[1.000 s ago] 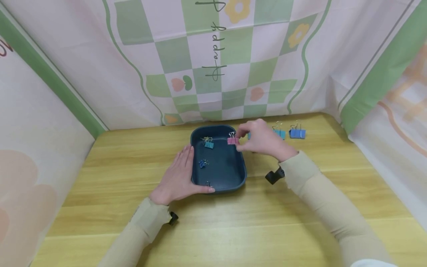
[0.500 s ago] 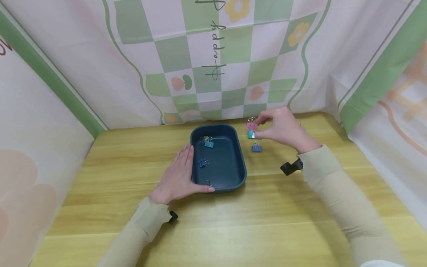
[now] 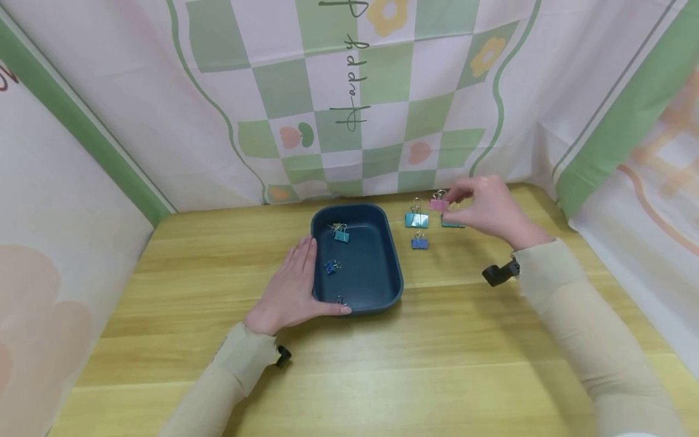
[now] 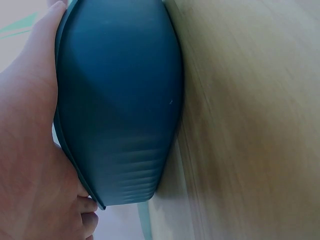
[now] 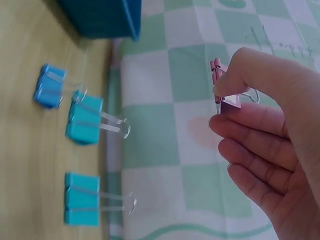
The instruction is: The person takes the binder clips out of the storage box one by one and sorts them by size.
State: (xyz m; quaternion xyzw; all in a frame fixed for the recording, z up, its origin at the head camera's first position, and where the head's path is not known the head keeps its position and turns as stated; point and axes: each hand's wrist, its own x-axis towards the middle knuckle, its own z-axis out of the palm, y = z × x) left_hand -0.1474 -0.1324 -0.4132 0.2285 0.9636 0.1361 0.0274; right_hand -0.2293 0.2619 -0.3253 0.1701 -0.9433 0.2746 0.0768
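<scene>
On the desk (image 3: 382,364) the left hand (image 3: 292,291) lies flat against the tray (image 3: 357,306), fingers straight. The right hand (image 3: 488,209) pinches a pink clip (image 3: 438,204) in the air above the teal clips (image 3: 416,220) (a thin grip); it could slip and knock the row askew.

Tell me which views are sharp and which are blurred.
Head view: evenly lit and sharp, soft shadows under the tray. Left wrist view: the table smears into blur. Right wrist view: the pink clip is clear, the blue clips soft.
</scene>
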